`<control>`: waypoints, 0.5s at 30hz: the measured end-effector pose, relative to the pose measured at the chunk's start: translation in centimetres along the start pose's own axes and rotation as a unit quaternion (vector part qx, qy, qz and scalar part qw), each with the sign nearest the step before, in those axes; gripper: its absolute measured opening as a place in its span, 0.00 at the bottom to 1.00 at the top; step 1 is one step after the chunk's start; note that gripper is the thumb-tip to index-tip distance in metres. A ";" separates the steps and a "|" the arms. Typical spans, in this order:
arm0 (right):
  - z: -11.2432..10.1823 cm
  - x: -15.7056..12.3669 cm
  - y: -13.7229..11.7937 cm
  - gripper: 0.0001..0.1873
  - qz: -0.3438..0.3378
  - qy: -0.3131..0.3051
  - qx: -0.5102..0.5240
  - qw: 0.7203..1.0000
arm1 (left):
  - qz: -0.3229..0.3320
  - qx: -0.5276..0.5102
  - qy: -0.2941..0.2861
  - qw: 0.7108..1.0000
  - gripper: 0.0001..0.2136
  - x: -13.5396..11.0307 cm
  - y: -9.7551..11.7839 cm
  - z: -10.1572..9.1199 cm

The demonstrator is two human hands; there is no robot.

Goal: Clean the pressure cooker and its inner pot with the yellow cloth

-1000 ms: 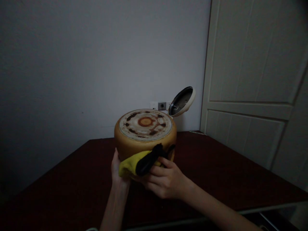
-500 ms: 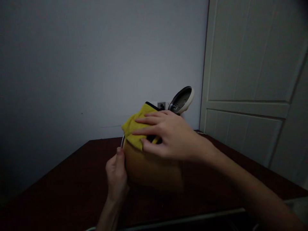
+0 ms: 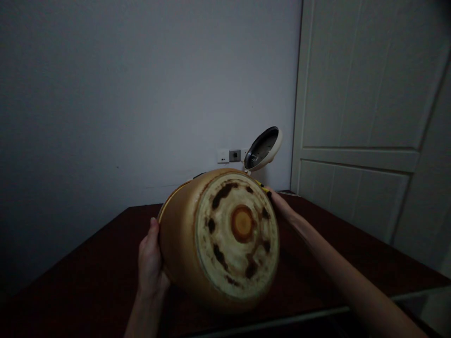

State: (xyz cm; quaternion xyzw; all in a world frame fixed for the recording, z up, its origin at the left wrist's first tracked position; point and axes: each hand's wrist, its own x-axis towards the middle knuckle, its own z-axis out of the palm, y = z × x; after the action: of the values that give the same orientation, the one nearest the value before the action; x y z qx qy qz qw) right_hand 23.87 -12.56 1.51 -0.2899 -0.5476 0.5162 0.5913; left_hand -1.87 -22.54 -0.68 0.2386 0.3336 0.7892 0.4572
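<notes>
The left hand (image 3: 151, 263) grasps the pot (image 3: 179, 230) at the left, near its rim, thumb lying up along the outer wall; its remaining fingers are largely hidden behind the vessel. The left forearm rises steeply from the near edge of the view. The right hand (image 3: 280, 204) reaches around the far right side of the pot, its forearm running diagonally in from the near right. A strip of yellow cloth (image 3: 261, 186) shows between this hand and the pot; the fingers are concealed, so how firmly they close cannot be determined.

The pot is tilted on its side over the middle of the table (image 3: 105, 267), base towards the viewer and rim towards the far left. Whether its lower edge touches the surface cannot be told. The wall of the pot is golden brown; the pale base bears dark brown patches around a brown central disc.

The table is dark red and stands near a plain greyish wall (image 3: 141, 94). Beyond the pot, a raised lid (image 3: 262, 148) presents a dark inner face and white outer shell. Sockets (image 3: 229, 156) are set in the wall left of it. A pale panelled door (image 3: 359, 112) occupies the right. Lighting is dim.
</notes>
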 end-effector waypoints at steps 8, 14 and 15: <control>2.1 -8.5 7.1 0.15 0.049 -0.002 0.207 0.977 | 0.054 -0.100 0.044 0.993 0.12 1.4 -0.6 -0.1; 3.3 -9.0 7.0 0.23 -0.015 0.021 0.205 0.978 | 0.032 -0.162 0.075 0.983 0.13 0.5 -0.8 1.3; 3.3 -8.5 6.9 0.24 -0.034 0.031 0.188 0.981 | 0.028 -0.168 0.074 0.983 0.13 0.4 -0.9 1.4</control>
State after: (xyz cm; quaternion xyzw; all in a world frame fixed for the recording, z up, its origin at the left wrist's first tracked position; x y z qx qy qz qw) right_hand 19.80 -19.09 -6.95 -0.1710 -0.4317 0.5802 0.6691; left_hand -0.57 -21.45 -0.40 0.1087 0.2226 0.8621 0.4421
